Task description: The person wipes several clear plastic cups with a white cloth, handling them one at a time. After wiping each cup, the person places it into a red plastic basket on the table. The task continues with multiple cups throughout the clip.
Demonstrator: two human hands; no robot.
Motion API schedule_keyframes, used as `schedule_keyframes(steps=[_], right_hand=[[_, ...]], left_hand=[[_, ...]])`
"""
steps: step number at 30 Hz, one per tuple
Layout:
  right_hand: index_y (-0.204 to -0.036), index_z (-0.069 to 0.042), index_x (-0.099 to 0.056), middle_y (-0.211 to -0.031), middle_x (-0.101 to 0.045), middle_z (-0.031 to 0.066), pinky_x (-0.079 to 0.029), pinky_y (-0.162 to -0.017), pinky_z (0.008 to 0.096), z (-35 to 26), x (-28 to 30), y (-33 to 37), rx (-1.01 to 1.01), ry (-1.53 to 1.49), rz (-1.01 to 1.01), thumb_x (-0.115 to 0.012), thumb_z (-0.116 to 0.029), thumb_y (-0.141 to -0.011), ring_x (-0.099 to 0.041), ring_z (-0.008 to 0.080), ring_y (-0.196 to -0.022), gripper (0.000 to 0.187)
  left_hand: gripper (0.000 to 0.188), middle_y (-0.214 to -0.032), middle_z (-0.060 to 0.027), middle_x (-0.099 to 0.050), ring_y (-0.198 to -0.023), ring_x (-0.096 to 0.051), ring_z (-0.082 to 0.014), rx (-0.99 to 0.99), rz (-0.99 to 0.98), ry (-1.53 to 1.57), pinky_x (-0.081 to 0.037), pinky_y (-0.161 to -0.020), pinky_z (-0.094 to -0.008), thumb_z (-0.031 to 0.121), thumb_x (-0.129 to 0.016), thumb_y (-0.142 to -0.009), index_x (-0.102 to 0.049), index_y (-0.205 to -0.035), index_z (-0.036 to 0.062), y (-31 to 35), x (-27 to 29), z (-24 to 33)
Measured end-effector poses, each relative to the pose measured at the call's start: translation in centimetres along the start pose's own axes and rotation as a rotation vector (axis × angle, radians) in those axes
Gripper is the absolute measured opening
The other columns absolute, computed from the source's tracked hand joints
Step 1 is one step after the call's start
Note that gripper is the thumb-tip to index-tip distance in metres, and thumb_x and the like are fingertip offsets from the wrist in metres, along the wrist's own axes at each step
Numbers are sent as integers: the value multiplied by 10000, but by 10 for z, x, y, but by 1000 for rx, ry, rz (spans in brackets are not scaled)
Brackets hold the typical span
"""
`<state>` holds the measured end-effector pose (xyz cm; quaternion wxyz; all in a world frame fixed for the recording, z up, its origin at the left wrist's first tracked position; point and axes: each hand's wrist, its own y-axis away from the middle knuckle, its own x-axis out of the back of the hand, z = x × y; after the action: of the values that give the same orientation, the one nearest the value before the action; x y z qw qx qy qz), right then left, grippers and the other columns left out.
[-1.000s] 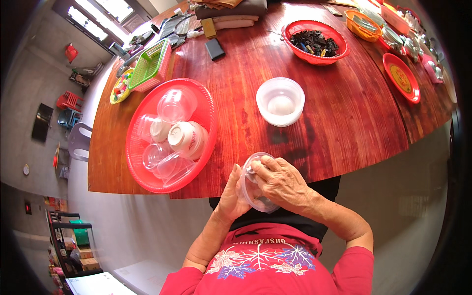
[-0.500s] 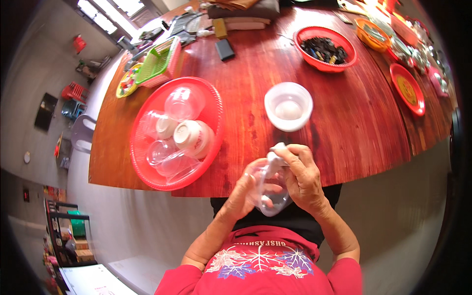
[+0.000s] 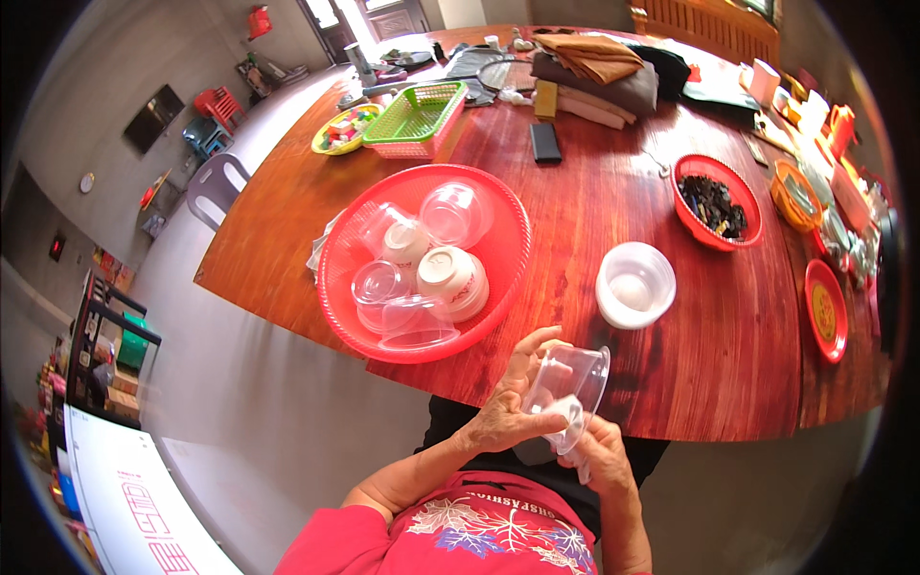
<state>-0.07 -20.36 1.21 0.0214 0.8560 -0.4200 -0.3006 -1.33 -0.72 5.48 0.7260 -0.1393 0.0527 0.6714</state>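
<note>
A clear plastic cup (image 3: 586,369) is tilted in front of my chest, above the table's near edge. My left hand (image 3: 500,410) is wrapped round its side, fingers behind and thumb across the front. Pressed to the cup's lower end is a crumpled white wipe (image 3: 567,412), held by my right hand (image 3: 606,458); whether it is tissue or cloth I cannot tell. Left of my hands, a large red plastic basin (image 3: 355,331) holds several clear plastic bowls (image 3: 456,213) and white printed cups (image 3: 450,268) turned upside down. A translucent white bowl (image 3: 634,311) stands just beyond my hands.
A red basket (image 3: 757,230) of small dark items stands at the right, with an orange basket (image 3: 795,196) and a red plate (image 3: 826,335) beyond. Farther back are a green and pink basket (image 3: 402,146), a dark flat box (image 3: 545,144) and folded cloths (image 3: 594,81).
My view has swung left. The cup has turned so its rim points up and away, and my right hand has moved from its top to its lower end with the wipe.
</note>
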Motion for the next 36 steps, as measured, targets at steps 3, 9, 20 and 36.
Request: schedule_keyframes(steps=[3,9,20,36], right_hand=[[-1167,21,-610,-826,-635,21,-406,-578,193,-6,-5,3,9,114,-13,-631,-286,-932,-506,50,-658,387],[-1123,36,-614,-814,-637,76,-429,-558,222,-4,7,5,56,111,93,-634,-273,-910,-532,87,-633,375],[-1103,33,-617,-779,-635,58,-417,-528,213,3,7,6,67,85,161,-625,-216,-920,-519,78,-595,309],[-1113,45,-612,-814,-655,85,-443,-514,215,-2,20,-5,148,59,224,-632,-235,-917,-560,87,-613,343]], left_hand=[[992,-1393,-113,-374,-1210,-466,-209,-173,106,-288,-476,-864,-315,237,-841,-695,-221,-1459,111,-5,17,20],[842,-1337,-118,-378,-1251,-418,-262,-461,437,-707,-407,-1032,-418,255,-870,-701,-387,-1363,64,-29,103,80],[942,-1290,-235,-458,-1198,-450,-386,-166,934,-1258,-373,-1019,-496,488,-853,-643,-388,-1348,71,-75,264,89],[714,-1363,-283,-423,-1249,-428,-427,115,500,-1328,-376,-1037,-510,530,-743,-748,-573,-1303,115,-112,326,69]])
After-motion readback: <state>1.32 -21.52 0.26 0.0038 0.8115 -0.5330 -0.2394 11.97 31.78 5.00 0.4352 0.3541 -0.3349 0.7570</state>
